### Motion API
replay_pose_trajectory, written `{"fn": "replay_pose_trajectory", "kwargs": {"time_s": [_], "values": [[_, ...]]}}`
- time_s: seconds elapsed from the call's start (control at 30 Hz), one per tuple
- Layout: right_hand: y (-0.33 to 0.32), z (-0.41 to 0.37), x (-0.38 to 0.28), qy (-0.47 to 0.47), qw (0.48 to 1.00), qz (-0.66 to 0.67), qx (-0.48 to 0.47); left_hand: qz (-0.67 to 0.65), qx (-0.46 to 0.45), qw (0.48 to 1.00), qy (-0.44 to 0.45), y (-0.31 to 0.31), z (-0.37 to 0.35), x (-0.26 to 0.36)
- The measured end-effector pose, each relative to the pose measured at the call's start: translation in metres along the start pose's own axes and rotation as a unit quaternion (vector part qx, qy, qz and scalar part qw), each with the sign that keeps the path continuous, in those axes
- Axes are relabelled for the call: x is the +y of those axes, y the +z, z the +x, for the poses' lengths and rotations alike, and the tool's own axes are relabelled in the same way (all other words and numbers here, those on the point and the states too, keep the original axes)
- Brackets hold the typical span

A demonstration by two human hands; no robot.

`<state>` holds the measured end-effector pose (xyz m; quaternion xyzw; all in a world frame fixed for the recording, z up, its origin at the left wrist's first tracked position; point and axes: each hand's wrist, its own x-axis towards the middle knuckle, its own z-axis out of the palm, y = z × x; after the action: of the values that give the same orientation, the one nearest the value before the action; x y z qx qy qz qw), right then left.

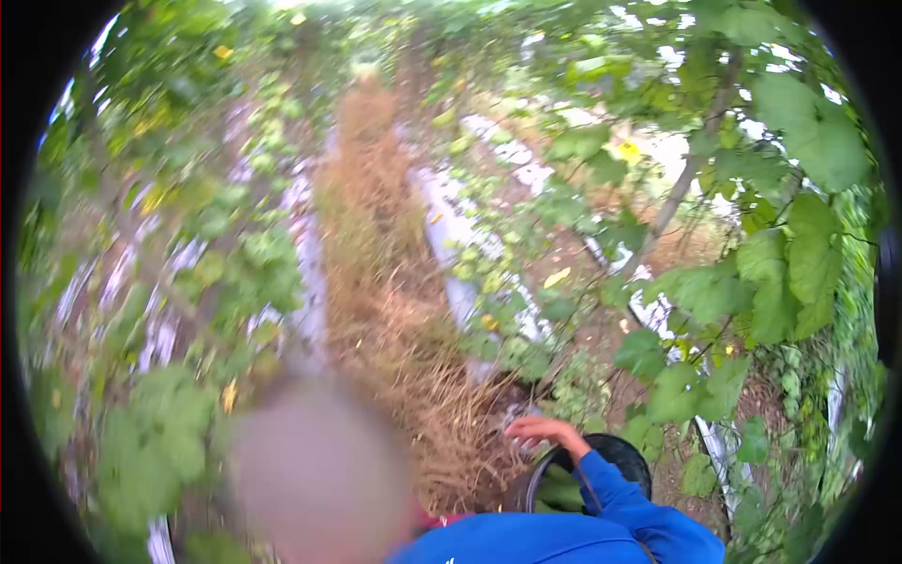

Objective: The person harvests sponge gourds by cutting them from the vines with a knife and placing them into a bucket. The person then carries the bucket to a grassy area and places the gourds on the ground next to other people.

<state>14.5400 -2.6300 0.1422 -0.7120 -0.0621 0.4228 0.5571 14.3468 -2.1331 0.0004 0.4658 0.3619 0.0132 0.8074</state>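
Observation:
Neither of my own hands shows in the head view. Close in front of me, at the bottom, is another person in a blue top [554,538], with a blurred head to the left and a bit of red at the collar. That person's bent arm reaches over a dark bucket [628,455]. Their bare hand [543,430] hangs beside its rim with nothing visible in it. Something green lies inside the bucket, partly covered by the sleeve. A thin dark cord or handle crosses the sleeve.
Leafy vines [700,287] crowd both sides, with a slanting woody stem [681,202] at the right. A strip of dry brown grass [376,254] runs away through the middle, bordered by pale bands [442,221]. Motion blurs much of the left side.

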Motion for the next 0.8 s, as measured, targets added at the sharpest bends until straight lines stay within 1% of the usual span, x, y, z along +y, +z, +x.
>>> {"fn": "replay_pose_trajectory", "kwargs": {"time_s": [0.03, 0.1, 0.13, 0.17, 0.2, 0.23, 0.3, 0.37, 0.43, 0.47, 0.5, 0.57, 0.6, 0.63, 0.67, 0.7, 0.73, 0.77, 0.8], "values": [[-0.003, 0.014, -0.011, 0.010, 1.000, -0.019, -0.014, -0.016, 0.007, 0.998, 0.059, 0.005, 0.021, -0.002], [-0.027, 0.057, -0.012, 0.027, 0.995, -0.010, -0.095, 0.014, -0.037, 0.999, 0.010, 0.018, 0.051, 0.021], [-0.037, 0.082, -0.011, 0.062, 0.993, -0.023, -0.102, 0.023, -0.053, 0.998, -0.011, 0.038, 0.073, 0.031], [-0.049, 0.105, -0.014, 0.100, 0.988, -0.035, -0.112, 0.032, -0.069, 0.996, -0.038, 0.076, 0.101, 0.041], [-0.060, 0.120, -0.021, 0.101, 0.987, -0.018, -0.123, 0.042, -0.085, 0.994, -0.052, 0.108, 0.129, 0.048], [-0.080, 0.144, -0.007, 0.068, 0.990, 0.009, -0.122, 0.044, -0.097, 0.992, -0.063, 0.136, 0.158, 0.056], [-0.105, 0.160, -0.046, 0.082, 0.990, 0.026, -0.112, 0.049, -0.126, 0.988, -0.077, 0.182, 0.215, 0.076], [-0.163, 0.197, -0.032, 0.065, 0.995, 0.039, -0.064, 0.059, -0.150, 0.984, -0.078, 0.216, 0.271, 0.101], [-0.216, 0.226, -0.030, 0.106, 0.992, 0.065, -0.019, 0.061, -0.161, 0.982, -0.080, 0.244, 0.316, 0.133], [-0.213, 0.219, -0.073, 0.100, 0.993, 0.021, 0.057, 0.065, -0.171, 0.979, -0.089, 0.260, 0.337, 0.149], [-0.213, 0.222, -0.097, 0.087, 0.985, -0.045, 0.142, 0.068, -0.180, 0.978, -0.086, 0.280, 0.359, 0.169], [-0.227, 0.244, -0.122, 0.088, 0.980, -0.073, 0.164, 0.079, -0.189, 0.976, -0.079, 0.311, 0.400, 0.204], [-0.228, 0.251, -0.141, 0.084, 0.978, -0.067, 0.177, 0.080, -0.193, 0.975, -0.075, 0.323, 0.416, 0.221], [-0.230, 0.258, -0.158, 0.065, 0.991, 0.016, 0.115, 0.080, -0.199, 0.974, -0.070, 0.334, 0.434, 0.236], [-0.230, 0.264, -0.177, 0.044, 0.993, 0.098, 0.049, 0.076, -0.201, 0.975, -0.062, 0.342, 0.451, 0.252], [-0.233, 0.273, -0.196, 0.041, 0.993, 0.102, 0.051, 0.070, -0.201, 0.976, -0.053, 0.345, 0.469, 0.267], [-0.238, 0.284, -0.215, 0.050, 0.995, 0.075, 0.040, 0.059, -0.203, 0.976, -0.045, 0.345, 0.486, 0.281], [-0.242, 0.302, -0.227, 0.064, 0.997, 0.046, 0.019, 0.046, -0.201, 0.978, -0.026, 0.340, 0.504, 0.293], [-0.256, 0.324, -0.230, 0.068, 0.997, 0.045, 0.017, 0.039, -0.190, 0.981, -0.016, 0.338, 0.517, 0.308]]}}
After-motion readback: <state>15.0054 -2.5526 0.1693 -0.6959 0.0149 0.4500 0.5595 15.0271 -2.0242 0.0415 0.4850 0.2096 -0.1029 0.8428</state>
